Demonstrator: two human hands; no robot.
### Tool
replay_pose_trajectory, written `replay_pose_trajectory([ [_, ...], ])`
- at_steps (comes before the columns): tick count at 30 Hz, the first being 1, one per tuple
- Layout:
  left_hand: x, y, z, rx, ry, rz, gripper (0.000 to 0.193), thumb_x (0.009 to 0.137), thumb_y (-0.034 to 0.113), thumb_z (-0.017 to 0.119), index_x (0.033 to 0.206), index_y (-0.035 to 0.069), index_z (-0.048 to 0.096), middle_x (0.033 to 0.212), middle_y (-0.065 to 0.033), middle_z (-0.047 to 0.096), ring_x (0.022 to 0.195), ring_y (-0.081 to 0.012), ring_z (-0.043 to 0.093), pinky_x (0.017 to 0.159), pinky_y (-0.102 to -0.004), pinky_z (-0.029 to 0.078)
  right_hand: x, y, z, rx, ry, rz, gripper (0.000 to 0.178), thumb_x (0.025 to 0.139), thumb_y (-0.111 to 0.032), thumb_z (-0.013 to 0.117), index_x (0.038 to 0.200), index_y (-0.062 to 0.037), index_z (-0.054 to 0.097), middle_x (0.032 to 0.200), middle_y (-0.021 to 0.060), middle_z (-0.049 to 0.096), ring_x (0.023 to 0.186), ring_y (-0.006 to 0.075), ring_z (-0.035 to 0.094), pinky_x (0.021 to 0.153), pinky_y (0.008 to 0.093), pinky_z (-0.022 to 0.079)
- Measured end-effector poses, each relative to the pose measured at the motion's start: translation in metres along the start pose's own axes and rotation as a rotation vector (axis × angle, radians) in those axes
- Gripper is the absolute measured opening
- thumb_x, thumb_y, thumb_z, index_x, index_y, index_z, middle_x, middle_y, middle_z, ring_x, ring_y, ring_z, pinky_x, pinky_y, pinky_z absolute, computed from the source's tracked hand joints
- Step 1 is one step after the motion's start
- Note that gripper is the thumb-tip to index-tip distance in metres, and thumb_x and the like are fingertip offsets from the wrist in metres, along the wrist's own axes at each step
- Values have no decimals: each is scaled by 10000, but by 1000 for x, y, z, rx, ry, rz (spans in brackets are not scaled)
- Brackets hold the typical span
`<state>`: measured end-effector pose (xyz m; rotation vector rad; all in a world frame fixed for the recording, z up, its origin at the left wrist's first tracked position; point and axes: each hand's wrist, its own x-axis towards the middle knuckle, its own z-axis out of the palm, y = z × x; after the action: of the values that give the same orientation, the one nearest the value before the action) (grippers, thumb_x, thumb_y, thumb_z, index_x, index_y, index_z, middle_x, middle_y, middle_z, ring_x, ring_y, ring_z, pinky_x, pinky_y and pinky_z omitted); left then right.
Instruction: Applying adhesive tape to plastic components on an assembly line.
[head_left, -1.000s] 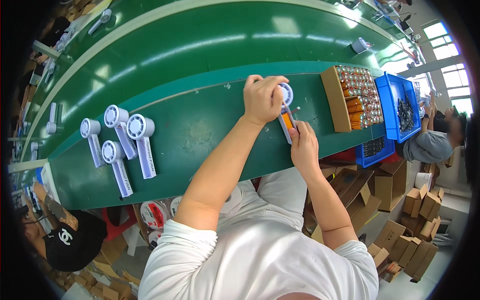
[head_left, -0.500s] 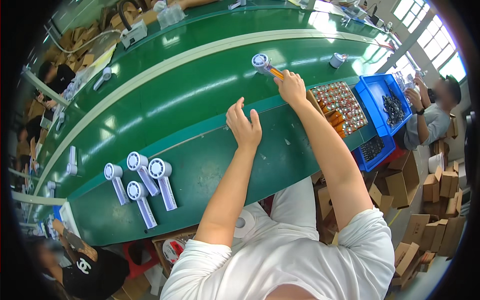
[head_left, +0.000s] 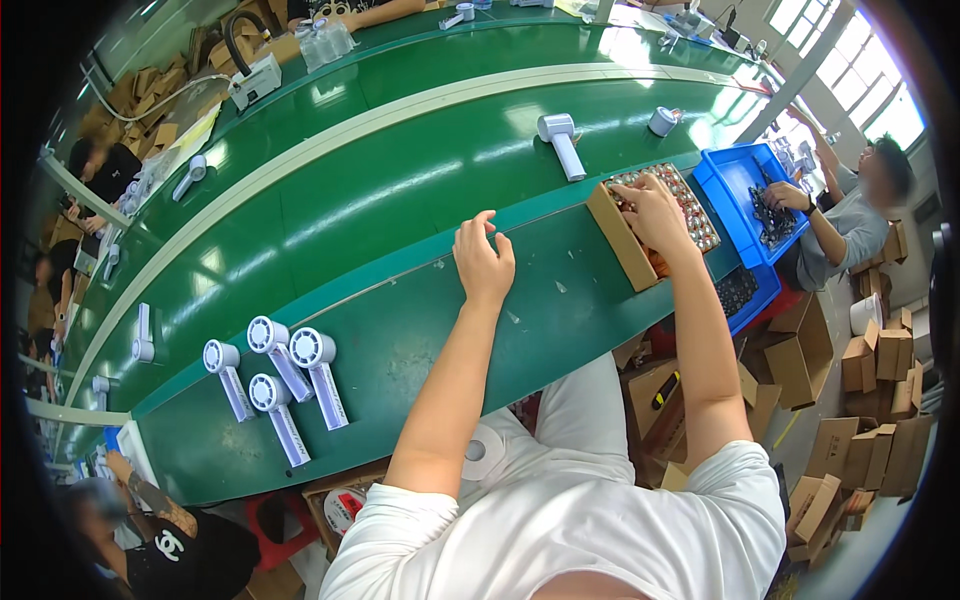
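Note:
My right hand reaches into a cardboard box packed with orange cylindrical cells with silvery ends. Its fingers are curled down among the cells, and whatever they pinch is hidden. My left hand hovers over the table's far edge, fingers loosely bent and thumb apart, holding nothing. On the green belt beyond the box lies a white handheld fan, its handle toward me. Several more white fans rest in a group at the left of the table.
Right of the box stands a blue bin of dark parts, with another blue bin below it. A co-worker's hand reaches into the upper bin. A round white part sits on the belt. Cartons are stacked at right.
My right hand has let go of the fan with the orange cell in its handle and moved right and nearer, into the box. My left hand stays about where it was.

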<state>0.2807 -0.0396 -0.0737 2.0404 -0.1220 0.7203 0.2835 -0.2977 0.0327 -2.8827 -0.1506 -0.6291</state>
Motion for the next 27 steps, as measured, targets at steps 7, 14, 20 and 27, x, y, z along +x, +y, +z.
replay_pose_trajectory([
  [7,-1,0,-1,-29,-36,3,280,800,52,551,1077,59,589,881,-69,561,881,-248,554,826,-368,448,4,21,-1,87,177,-188,108,796,-120,719,886,-66,742,908,82,657,837,259,636,741,364,513],
  [14,-2,2,-6,-80,-61,16,258,819,70,564,1074,56,594,906,-59,578,853,-217,576,791,-348,466,9,-16,-34,462,428,123,133,884,-120,684,979,-39,731,813,62,699,715,91,639,660,233,498],
  [20,0,14,-9,-1037,-535,-286,473,886,252,660,1282,33,522,1023,-76,609,887,-167,616,777,-321,511,-28,-61,-26,1017,132,220,145,912,-66,642,1001,32,700,871,70,710,788,104,653,677,232,527],
  [27,0,9,-11,-998,-1170,-268,442,920,222,643,1296,10,546,1055,-91,659,868,-156,634,789,-286,509,-66,-106,30,1244,203,312,297,908,-104,645,1177,23,630,870,56,706,783,76,633,649,238,510],
])
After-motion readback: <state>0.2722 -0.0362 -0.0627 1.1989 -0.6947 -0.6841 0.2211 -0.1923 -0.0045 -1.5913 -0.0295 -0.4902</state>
